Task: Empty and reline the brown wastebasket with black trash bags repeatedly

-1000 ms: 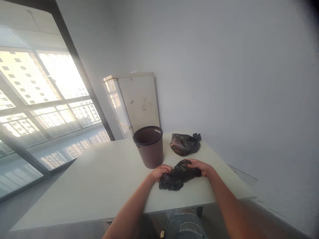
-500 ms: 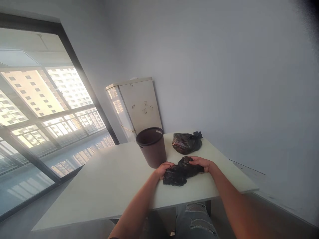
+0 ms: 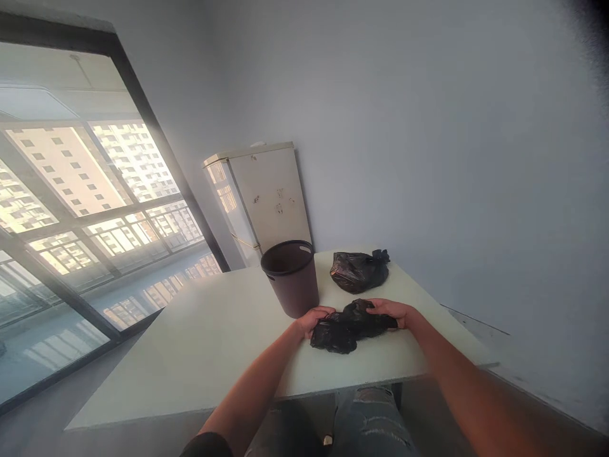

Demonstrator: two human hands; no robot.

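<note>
a crumpled black plastic bag [image 3: 333, 336] lies on the table in front of the bin, on the person's side of it and a little to its right, bunched into two dark lumps with a narrower part between them. the left hand [image 3: 314, 320] has hold of the bag's left end, fingers curled over its upper edge; this hand is right by the foot of the bin, though i cannot tell whether they touch. the right hand [image 3: 392, 311], farther to the right of the bin, is closed around the bag's other end, thumb over the plastic, with the remaining fingers mostly hidden. the bin [image 3: 295, 289] itself is brownish purple, upright, with a dark rim and handle slots. just right of the bin sits a second black bag [image 3: 360, 273], full-looking and knotted at its right end, apart from both hands. the pale table [image 3: 190, 355] spreads widely to the left of the bin. behind the bin stands a white cabinet [image 3: 269, 190] with scuffed marks, against a plain grey wall [image 3: 404, 127]. well to the left of the bin is a dark-framed window [image 3: 140, 101], with pale buildings [image 3: 71, 166] beyond the glass.
</note>
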